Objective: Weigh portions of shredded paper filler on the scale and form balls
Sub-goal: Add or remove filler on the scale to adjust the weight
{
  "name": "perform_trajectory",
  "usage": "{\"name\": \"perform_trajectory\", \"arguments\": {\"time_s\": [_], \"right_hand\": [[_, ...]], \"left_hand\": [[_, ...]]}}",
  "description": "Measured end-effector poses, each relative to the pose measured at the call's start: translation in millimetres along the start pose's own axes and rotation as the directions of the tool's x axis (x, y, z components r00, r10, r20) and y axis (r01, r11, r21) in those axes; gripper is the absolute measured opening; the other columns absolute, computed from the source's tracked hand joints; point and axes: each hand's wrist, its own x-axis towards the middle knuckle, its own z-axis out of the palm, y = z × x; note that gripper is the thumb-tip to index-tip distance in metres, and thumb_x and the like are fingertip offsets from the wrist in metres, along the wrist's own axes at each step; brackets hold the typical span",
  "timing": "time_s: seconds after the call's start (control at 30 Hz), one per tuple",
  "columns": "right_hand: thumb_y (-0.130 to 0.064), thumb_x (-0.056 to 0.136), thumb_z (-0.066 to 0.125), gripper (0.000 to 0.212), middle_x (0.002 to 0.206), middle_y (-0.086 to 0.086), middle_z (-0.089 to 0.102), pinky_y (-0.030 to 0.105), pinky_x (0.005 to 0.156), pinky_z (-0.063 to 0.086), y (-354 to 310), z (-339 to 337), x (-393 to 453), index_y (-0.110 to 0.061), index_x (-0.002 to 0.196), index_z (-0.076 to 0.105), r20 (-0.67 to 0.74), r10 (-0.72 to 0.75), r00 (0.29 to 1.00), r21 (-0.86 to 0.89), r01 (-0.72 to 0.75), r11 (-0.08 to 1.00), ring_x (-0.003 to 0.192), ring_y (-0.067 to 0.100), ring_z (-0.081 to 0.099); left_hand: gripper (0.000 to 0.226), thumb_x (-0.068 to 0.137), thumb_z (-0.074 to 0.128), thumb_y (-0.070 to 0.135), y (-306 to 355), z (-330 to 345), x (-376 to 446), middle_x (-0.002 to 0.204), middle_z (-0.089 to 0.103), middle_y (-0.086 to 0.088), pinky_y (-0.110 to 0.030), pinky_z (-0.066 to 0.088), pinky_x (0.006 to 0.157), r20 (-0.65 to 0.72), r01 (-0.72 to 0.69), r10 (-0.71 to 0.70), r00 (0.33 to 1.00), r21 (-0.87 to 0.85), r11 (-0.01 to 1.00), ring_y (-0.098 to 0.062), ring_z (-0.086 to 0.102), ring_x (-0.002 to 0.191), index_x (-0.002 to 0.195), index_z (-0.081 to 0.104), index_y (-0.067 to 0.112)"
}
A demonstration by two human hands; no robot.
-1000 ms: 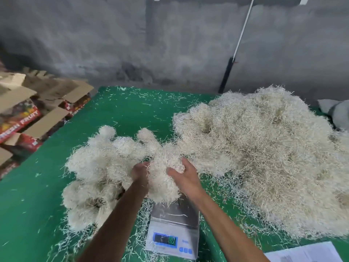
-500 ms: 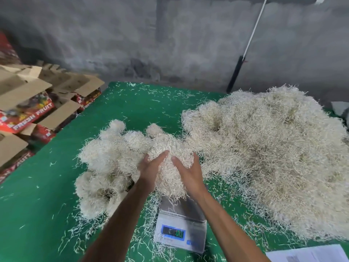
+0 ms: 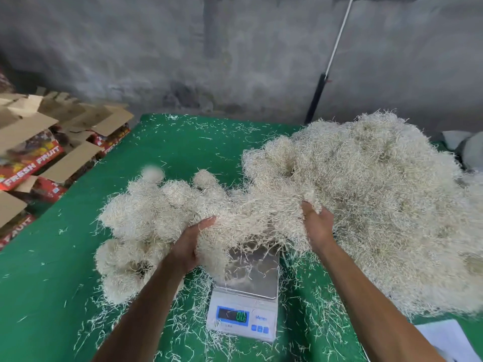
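A loose, stringy clump of cream shredded paper filler [image 3: 245,226] hangs between my two hands above the steel platform of the small white digital scale [image 3: 245,291], which sits at 6 o'clock on the green cloth-covered table [image 3: 47,283]. My left hand [image 3: 190,244], at 9 o'clock of the clump, cups it from the side with the fingers curled into the strands. My right hand [image 3: 317,226], at 3 o'clock, has its fingers buried in the paper, and I cannot tell where the clump ends and the big pale mound of unsorted filler [image 3: 379,205] begins.

That join is the risk. If strands still tie the clump to the mound, I judge it could drag extra paper along or tear unevenly, and the portion would no longer match its weighing. Loose shreds already lie on the platform and around the scale's base; more falling there could skew the next reading on the blue display [image 3: 232,315], whose digits I cannot read.

At 9 o'clock of the scale lies the cluster of finished paper balls [image 3: 146,220]. A loosely packed ball could spring open and tangle with them.

Red "FRESH FRUIT" cardboard cartons [image 3: 34,163] are stacked at 10 o'clock beyond the table edge, and a white paper sheet [image 3: 444,340] lies at 4 o'clock.
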Motion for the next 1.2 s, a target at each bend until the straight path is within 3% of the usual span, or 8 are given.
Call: {"name": "perform_trajectory", "arguments": {"time_s": [0.07,0.17,0.3,0.47,0.73,0.87,1.03,1.2], "right_hand": [[-0.044,0.101,0.062,0.082,0.16,0.017,0.039,0.052,0.121,0.033,7,-11,-3,-0.01,0.162,0.02,-0.037,0.032,0.999,-0.008,-0.032,0.999,0.146,0.035,0.042],[-0.081,0.092,0.045,0.09,0.137,0.007,0.062,0.05,0.107,0.045,14,-9,-30,-0.011,0.147,0.047,0.11,-0.034,0.993,-0.09,0.044,0.995,0.127,0.02,0.062],[-0.102,0.072,0.031,0.117,0.172,-0.008,0.008,0.044,0.122,0.01,23,20,-63,-0.035,0.166,0.011,0.429,0.059,0.901,-0.251,0.056,0.966,0.158,0.021,0.011],[-0.076,0.08,0.065,0.12,0.15,0.018,0.044,0.047,0.123,0.025,35,8,-42,-0.014,0.165,0.008,0.29,0.119,0.949,-0.204,-0.061,0.977,0.135,0.032,0.05],[-0.06,0.078,0.082,0.12,0.164,0.019,0.032,0.048,0.118,0.033,41,-21,-7,-0.012,0.164,0.012,0.177,0.106,0.978,-0.024,-0.104,0.994,0.148,0.038,0.037],[-0.037,0.094,0.075,0.1,0.161,0.021,0.037,0.049,0.118,0.034,41,-41,5,-0.007,0.164,0.01,-0.021,0.158,0.987,0.037,-0.157,0.987,0.146,0.039,0.039],[-0.09,0.079,0.051,0.088,0.139,0.005,0.06,0.048,0.1,0.047,37,-16,-35,-0.025,0.138,0.058,0.28,0.07,0.958,-0.064,-0.054,0.997,0.109,0.018,0.06],[-0.093,0.068,0.063,0.131,0.162,0.018,0.036,0.049,0.121,0.034,48,35,-57,-0.023,0.166,0.012,0.387,0.16,0.908,-0.182,-0.094,0.979,0.131,0.031,0.053]], "left_hand": [[0.059,0.082,0.077,0.005,-5,4,4,0.119,0.064,0.034,-0.016,0.054,0.087,0.038,0.044,-0.042,0.998,-0.043,0.998,0.015,0.061,0.106,0.108,0.069,0.057],[0.013,0.087,0.071,0.028,-23,29,1,0.091,0.078,-0.002,-0.035,0.06,0.063,-0.116,-0.125,0.154,0.981,0.225,0.966,-0.02,0.076,0.08,0.081,0.082,0.029],[0.019,0.087,0.064,0.026,-45,69,14,0.088,0.077,-0.014,-0.035,0.059,0.059,-0.045,-0.139,0.17,0.984,0.399,0.907,-0.03,0.075,0.08,0.084,0.081,0.019],[0.018,0.088,0.068,0.027,-45,68,17,0.085,0.074,-0.009,-0.034,0.052,0.069,-0.134,-0.092,0.175,0.975,0.475,0.875,-0.027,0.071,0.075,0.096,0.071,0.011],[0.026,0.079,0.074,0.025,-33,52,16,0.079,0.077,-0.004,-0.028,0.057,0.057,-0.159,-0.079,0.171,0.972,0.464,0.882,-0.021,0.074,0.065,0.101,0.071,0.011],[0.045,0.073,0.078,0.032,-23,26,10,0.104,0.073,-0.02,-0.048,0.056,0.085,-0.237,-0.123,0.236,0.942,0.41,0.904,-0.04,0.072,0.092,0.11,0.07,0.008],[0.021,0.078,0.076,0.037,-35,31,14,0.093,0.074,-0.017,-0.037,0.06,0.061,-0.203,-0.101,0.192,0.96,0.39,0.915,-0.032,0.073,0.076,0.084,0.08,0.017],[0.028,0.093,0.063,0.035,-55,60,26,0.096,0.075,-0.02,-0.035,0.059,0.059,-0.136,-0.13,0.213,0.967,0.454,0.881,-0.034,0.075,0.082,0.093,0.08,0.013]]}}
